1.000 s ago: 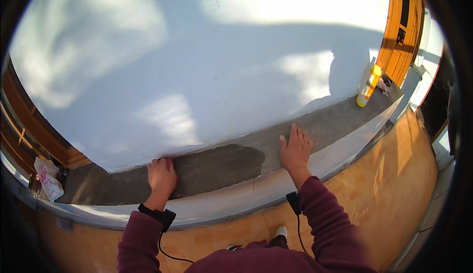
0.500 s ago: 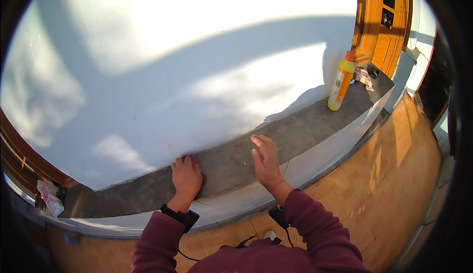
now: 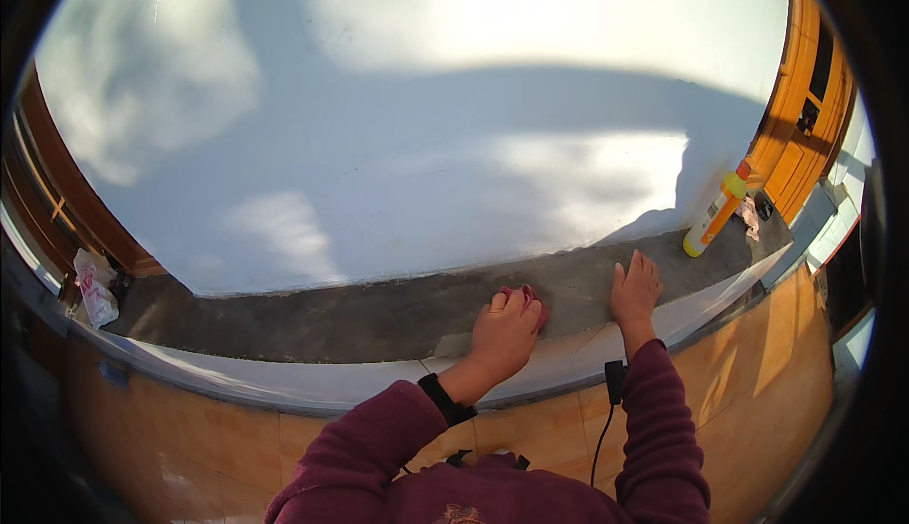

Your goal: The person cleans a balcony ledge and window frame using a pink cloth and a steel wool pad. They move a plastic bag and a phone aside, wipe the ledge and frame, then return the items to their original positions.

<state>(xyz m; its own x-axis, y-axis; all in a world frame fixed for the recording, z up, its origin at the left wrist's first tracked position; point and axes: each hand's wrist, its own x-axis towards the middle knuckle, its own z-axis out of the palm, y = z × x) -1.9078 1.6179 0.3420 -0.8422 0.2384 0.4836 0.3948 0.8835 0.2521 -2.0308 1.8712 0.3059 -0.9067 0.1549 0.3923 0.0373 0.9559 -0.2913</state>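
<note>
Ledge [image 3: 312, 325] is backed by white wall [image 3: 379, 164]; red cloth [image 3: 539, 313] is clamped by left hand [image 3: 504, 338], right hand [image 3: 638, 299] held across front edge, fingers off thumb, room left toward bottle [image 3: 714, 218].

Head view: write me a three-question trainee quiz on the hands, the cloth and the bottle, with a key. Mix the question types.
1. Which hand is on the red cloth?
2. True or false: the yellow bottle stands on the grey ledge, near its right end.
3. Multiple choice: what does the right hand hold?
A) The bottle
B) Nothing
C) The cloth

Key: 1. The left hand. 2. True. 3. B.
</note>
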